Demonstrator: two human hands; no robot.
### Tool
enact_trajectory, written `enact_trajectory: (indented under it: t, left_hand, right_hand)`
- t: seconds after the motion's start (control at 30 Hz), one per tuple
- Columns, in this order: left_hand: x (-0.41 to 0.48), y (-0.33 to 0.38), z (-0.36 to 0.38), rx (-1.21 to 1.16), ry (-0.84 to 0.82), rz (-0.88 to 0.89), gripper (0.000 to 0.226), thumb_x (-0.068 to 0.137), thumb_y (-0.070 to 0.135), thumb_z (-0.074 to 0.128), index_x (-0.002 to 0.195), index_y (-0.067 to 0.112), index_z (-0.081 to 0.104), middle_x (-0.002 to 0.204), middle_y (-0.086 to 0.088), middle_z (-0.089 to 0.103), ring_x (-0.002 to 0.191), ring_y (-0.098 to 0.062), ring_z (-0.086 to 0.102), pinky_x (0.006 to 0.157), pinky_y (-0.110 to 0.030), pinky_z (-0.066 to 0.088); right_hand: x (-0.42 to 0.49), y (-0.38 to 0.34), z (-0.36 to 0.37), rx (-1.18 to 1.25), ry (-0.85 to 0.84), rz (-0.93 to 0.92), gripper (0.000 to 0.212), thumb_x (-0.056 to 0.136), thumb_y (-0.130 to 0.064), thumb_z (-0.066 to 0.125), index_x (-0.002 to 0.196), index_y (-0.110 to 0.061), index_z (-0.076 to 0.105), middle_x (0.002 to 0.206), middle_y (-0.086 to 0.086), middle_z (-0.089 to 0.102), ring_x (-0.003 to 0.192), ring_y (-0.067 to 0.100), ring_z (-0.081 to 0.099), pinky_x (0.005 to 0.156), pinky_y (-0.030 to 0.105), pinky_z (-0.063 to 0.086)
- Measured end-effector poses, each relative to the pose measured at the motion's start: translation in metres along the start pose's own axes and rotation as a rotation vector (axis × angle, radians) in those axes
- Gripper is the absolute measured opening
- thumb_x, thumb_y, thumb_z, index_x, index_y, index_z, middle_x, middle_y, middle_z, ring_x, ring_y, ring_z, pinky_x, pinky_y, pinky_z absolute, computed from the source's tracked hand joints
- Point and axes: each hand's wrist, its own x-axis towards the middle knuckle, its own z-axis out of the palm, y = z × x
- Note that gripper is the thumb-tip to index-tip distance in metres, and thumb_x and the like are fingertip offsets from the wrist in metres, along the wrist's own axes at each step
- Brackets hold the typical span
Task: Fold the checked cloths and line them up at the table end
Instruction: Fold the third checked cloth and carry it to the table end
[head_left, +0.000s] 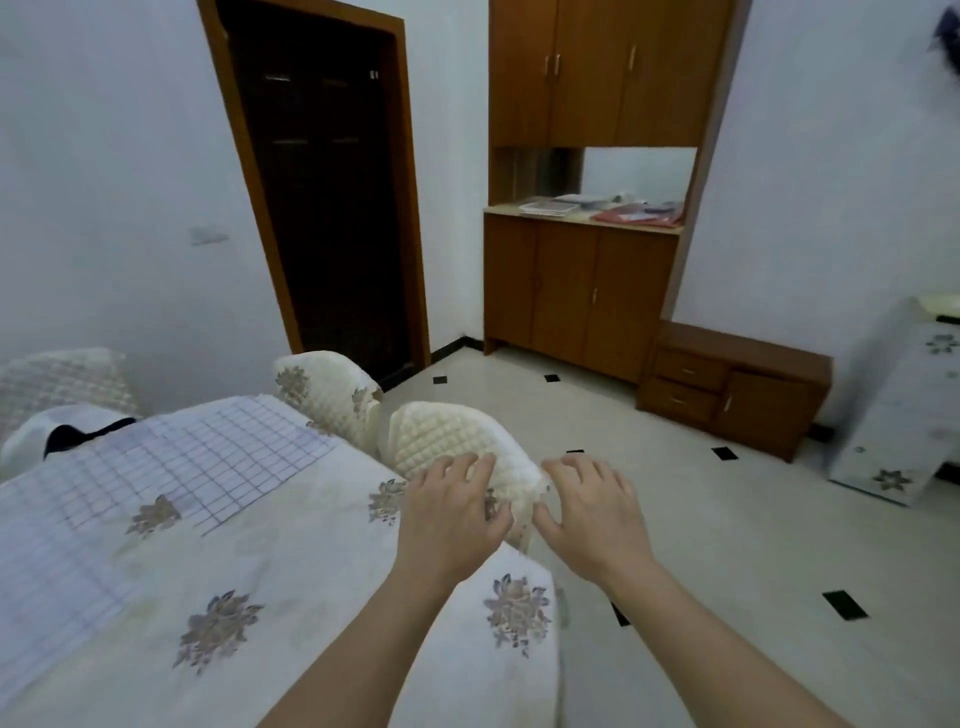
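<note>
Reaching past the desk's (291, 571) right corner, both hands are open: the left hand (452, 519) lies with spread fingers on a quilted chair cover (447, 431), while the right hand (592, 512) hovers just right of it, loosely bent, holding nothing. The checked cloth (208, 467) lies flat on the desk, well left of them, its length running near-left to far-right. Far off, a cupboard (571, 291) niche holds papers (550, 207).

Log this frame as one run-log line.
left hand: open, over quilted chair cover | right hand: open, holds nothing | checked cloth: flat on table, untouched
</note>
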Motion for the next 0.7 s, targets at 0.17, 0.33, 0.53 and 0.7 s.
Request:
enact_trajectory:
  t: [0.17, 0.33, 0.53, 0.7]
  left_hand:
    - [0.054, 0.067, 0.053, -0.004, -0.028, 0.075, 0.053, 0.082, 0.054, 0.050, 0.122, 0.022, 0.064, 0.115, 0.004, 0.069, 0.103, -0.020, 0.064, 0.085, -0.039, 0.052]
    - [0.138, 0.133, 0.116, 0.035, -0.093, 0.139, 0.058, 0.087, 0.059, 0.042, 0.132, 0.025, 0.055, 0.122, 0.006, 0.064, 0.108, -0.017, 0.059, 0.090, -0.038, 0.048]
    - [0.225, 0.203, 0.182, 0.010, -0.119, 0.143, 0.061, 0.088, 0.059, 0.040, 0.138, 0.026, 0.048, 0.131, 0.007, 0.059, 0.112, -0.017, 0.056, 0.090, -0.036, 0.045]
    - [0.266, 0.223, 0.221, 0.029, -0.135, 0.095, 0.057, 0.085, 0.058, 0.042, 0.130, 0.024, 0.055, 0.120, 0.006, 0.064, 0.105, -0.020, 0.060, 0.085, -0.037, 0.048]
  right_hand:
    - [0.018, 0.094, 0.006, -0.018, 0.016, 0.092, 0.048, 0.081, -0.051, 0.053, 0.122, -0.026, 0.063, 0.119, -0.002, 0.064, 0.110, 0.022, 0.059, 0.094, 0.041, 0.046]
    - [0.061, 0.197, 0.020, -0.012, 0.003, 0.147, 0.050, 0.084, -0.052, 0.051, 0.128, -0.028, 0.059, 0.127, -0.004, 0.060, 0.116, 0.020, 0.055, 0.097, 0.039, 0.043]
    - [0.125, 0.320, 0.026, -0.037, -0.053, 0.183, 0.050, 0.088, -0.050, 0.050, 0.134, -0.030, 0.053, 0.132, -0.004, 0.056, 0.124, 0.019, 0.050, 0.100, 0.039, 0.039]
    - [0.164, 0.374, 0.039, -0.049, -0.087, 0.178, 0.052, 0.089, -0.051, 0.048, 0.137, -0.031, 0.050, 0.135, -0.005, 0.054, 0.125, 0.019, 0.048, 0.100, 0.038, 0.040]
